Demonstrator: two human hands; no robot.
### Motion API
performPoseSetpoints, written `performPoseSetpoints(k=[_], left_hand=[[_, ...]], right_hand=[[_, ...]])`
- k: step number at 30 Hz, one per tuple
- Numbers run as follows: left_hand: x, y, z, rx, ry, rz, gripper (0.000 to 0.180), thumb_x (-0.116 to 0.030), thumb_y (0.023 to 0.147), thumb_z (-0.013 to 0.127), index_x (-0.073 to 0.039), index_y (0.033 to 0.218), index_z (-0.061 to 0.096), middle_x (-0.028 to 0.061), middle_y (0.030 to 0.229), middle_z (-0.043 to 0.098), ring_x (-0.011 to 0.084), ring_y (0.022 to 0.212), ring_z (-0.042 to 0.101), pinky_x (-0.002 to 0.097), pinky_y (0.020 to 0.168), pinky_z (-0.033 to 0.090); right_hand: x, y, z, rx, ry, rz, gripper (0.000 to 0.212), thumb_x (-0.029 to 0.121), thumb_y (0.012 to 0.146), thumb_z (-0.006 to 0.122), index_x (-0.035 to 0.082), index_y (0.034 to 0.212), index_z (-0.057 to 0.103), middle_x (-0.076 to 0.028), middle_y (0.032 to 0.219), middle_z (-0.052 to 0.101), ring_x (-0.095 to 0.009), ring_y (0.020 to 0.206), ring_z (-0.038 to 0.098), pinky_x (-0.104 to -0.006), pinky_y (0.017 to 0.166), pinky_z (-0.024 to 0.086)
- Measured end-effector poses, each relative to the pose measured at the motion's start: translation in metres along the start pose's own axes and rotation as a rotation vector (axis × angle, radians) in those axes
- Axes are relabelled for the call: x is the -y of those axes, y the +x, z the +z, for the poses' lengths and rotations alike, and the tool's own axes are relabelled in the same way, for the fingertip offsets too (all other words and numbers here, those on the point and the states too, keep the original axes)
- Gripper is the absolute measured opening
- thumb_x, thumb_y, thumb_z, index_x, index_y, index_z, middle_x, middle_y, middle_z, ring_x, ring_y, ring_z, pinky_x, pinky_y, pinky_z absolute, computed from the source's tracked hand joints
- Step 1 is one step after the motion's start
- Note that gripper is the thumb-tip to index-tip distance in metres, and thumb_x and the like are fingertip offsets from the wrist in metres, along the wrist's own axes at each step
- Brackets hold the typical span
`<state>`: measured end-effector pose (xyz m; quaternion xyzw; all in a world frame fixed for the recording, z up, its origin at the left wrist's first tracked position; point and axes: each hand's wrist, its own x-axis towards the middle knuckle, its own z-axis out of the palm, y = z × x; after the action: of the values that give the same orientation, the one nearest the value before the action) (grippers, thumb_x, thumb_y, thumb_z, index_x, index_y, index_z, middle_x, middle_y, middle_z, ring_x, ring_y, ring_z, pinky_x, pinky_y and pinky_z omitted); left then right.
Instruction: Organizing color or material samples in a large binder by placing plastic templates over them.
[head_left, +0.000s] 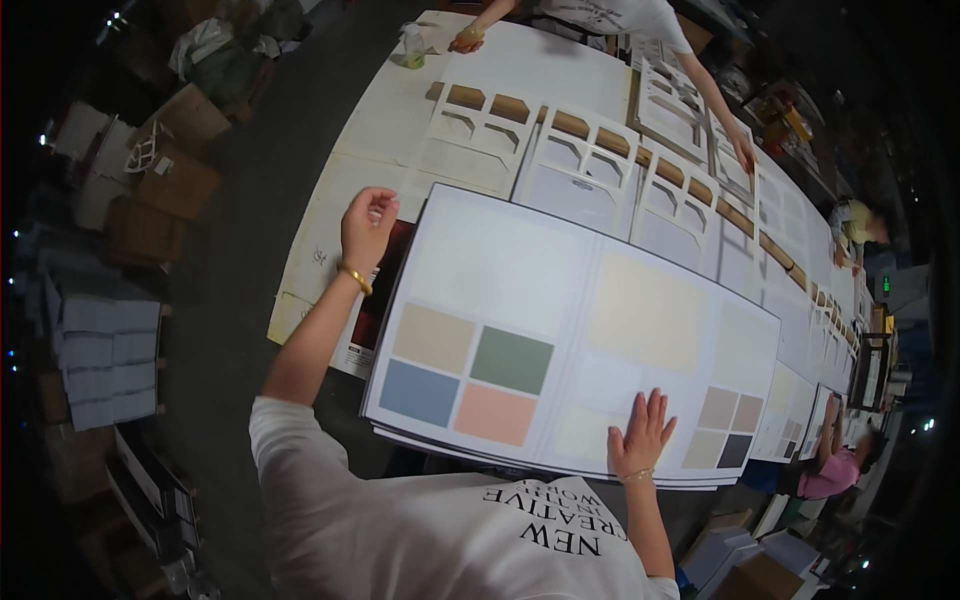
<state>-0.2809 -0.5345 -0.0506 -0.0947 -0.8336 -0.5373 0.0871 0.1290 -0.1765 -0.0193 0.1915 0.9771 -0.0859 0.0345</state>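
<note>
A large open colour-sample board (490, 270) lies in front of me, its white face bearing pale panels and small squares in beige, green, blue, pink, greys and black. Further board edges show beneath its near side. My right hand (643, 437) rests on the lower right half of the board, palm down and fingers spread. Beside the board's upper left corner my left hand (369, 228) is raised, its fingers curled in with nothing visible in them. A dark red printed sheet (385, 275) is partly hidden under my left forearm and the board.
White frames with cut-out openings (585, 165) stand in a row across the long white table (335, 170), with brown strips behind them. A co-worker's hand (742, 150) touches a frame; a bottle (413, 47) stands far left. Cardboard boxes (170, 190) are piled on the left.
</note>
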Motion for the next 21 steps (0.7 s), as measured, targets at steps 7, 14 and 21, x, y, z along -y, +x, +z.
performPoseSetpoints(k=[7,14,21], left_hand=[[0.106,0.093,0.042,0.328,0.436,0.238,0.026,-0.011,0.072,0.076,-0.010,0.096,0.065,0.0075,0.098,0.062,0.0289,0.096,0.059,0.0386,0.086,0.048],[0.160,0.122,0.110,0.881,0.761,0.291,0.041,-0.013,0.063,0.081,-0.015,0.100,0.064,0.0025,0.110,0.056,0.0221,0.115,0.049,0.0370,0.099,0.037],[0.192,0.121,0.131,0.912,0.674,0.342,0.044,-0.017,0.061,0.085,-0.016,0.096,0.059,0.0014,0.108,0.054,0.0228,0.114,0.048,0.0368,0.097,0.036]], right_hand=[[0.001,-0.004,0.001,-0.046,-0.067,-0.059,0.071,0.049,0.092,0.043,0.003,0.145,0.036,-0.024,0.153,0.027,-0.041,0.144,0.021,-0.0565,0.115,0.003],[0.004,-0.007,-0.001,-0.015,-0.086,-0.065,0.070,0.047,0.093,0.040,-0.001,0.144,0.035,-0.027,0.152,0.027,-0.042,0.143,0.021,-0.0565,0.114,0.004],[0.005,-0.006,-0.003,-0.010,-0.109,-0.048,0.070,0.050,0.095,0.036,0.002,0.145,0.035,-0.025,0.152,0.029,-0.041,0.143,0.023,-0.0559,0.115,0.007]])
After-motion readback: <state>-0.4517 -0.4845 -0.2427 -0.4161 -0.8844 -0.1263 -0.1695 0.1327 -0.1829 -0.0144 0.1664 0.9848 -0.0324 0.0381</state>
